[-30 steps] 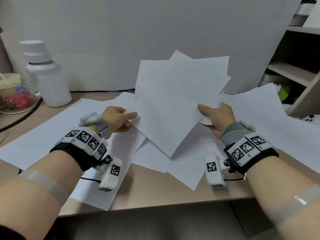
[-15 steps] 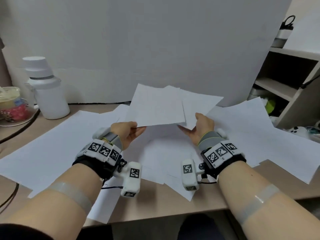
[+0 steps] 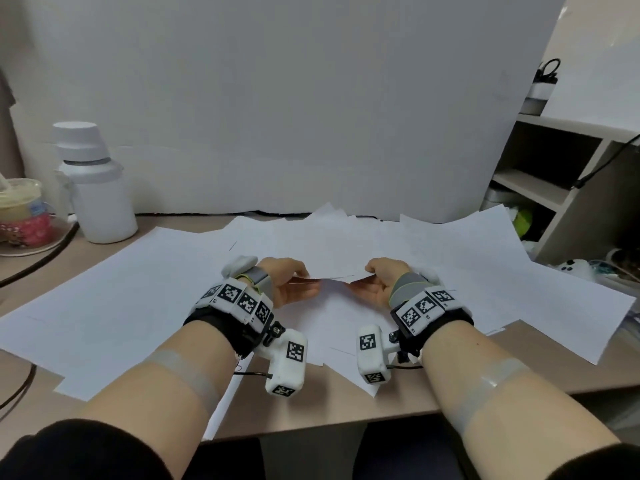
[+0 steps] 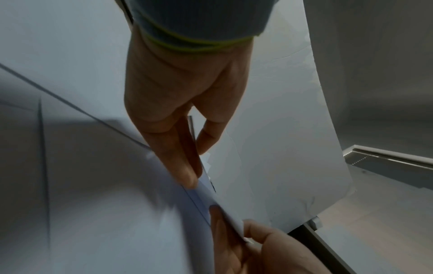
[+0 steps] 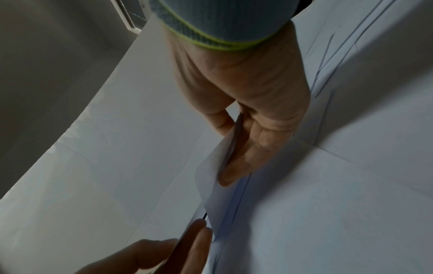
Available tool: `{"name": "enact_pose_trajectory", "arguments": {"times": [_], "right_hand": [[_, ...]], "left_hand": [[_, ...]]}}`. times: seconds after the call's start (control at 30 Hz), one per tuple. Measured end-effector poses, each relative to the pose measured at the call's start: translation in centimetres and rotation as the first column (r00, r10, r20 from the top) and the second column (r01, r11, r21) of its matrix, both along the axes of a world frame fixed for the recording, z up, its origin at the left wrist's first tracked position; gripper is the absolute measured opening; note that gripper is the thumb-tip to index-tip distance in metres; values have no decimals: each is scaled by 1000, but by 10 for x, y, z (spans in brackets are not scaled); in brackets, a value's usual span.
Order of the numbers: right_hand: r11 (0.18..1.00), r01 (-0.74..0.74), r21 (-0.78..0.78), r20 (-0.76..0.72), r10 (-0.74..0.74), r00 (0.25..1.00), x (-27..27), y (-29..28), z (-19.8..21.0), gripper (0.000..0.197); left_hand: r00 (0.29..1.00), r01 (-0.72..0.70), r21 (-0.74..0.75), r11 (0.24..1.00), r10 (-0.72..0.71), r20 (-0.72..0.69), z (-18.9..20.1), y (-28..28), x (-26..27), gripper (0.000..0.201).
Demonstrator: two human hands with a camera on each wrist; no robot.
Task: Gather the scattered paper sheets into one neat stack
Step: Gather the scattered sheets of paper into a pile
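Squaring the gathered bundle over the table (image 3: 329, 407), loose sheets (image 3: 114, 303) lying all round.

Bundle (image 3: 332, 251) lies near-flat between my hands, just above the spread. Left hand (image 3: 287, 284) and right hand (image 3: 379, 282): each grip pinching a near corner, thumb above, fingers (image 4: 185, 166) beneath. Best to loosen slightly, tap edges level, corners matched.

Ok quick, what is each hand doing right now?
Left hand: pinching the left edge of the held paper sheets.
Right hand: pinching the right edge of the same sheets.
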State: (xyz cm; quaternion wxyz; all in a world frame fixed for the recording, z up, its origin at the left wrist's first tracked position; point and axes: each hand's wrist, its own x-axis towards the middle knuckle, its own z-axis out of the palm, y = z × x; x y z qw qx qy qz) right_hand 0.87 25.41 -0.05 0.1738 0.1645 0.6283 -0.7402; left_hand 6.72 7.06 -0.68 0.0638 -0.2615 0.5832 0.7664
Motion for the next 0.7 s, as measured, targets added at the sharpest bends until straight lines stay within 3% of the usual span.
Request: {"name": "enact_pose_trajectory", "arguments": {"times": [0.1, 0.2, 0.37, 0.43, 0.53, 0.63, 0.7], "right_hand": [[999, 32, 8, -56, -31, 998, 0, -2, 2, 17], [1000, 21, 12, -112, -19, 994, 3, 2, 6, 13], [1000, 25, 18, -213, -21, 977, 4, 26, 12, 11], [999, 34, 2, -253, -32, 967, 3, 38, 11, 11], [1000, 8, 4, -309, -7, 951, 4, 49, 9, 12], [999, -12, 33, -348, 22, 937, 4, 59, 10, 25], [998, -35, 47, -366, 50, 929, 7, 66, 11, 24]], "left_hand": [[1000, 24, 47, 999, -24, 19, 0, 4, 0, 18], [999, 41, 241, 970, -47, 20, -4, 7, 0, 32], [979, 139, 567, 812, -26, -202, -16, -3, 2, 54], [972, 159, 607, 779, -15, -235, -22, -4, 0, 60], [955, 253, 580, 774, -103, -278, -20, 10, -3, 53], [966, 206, 582, 786, -67, -251, -16, 27, -11, 48], [972, 144, 525, 839, -19, -236, -17, 32, -16, 46]]}}
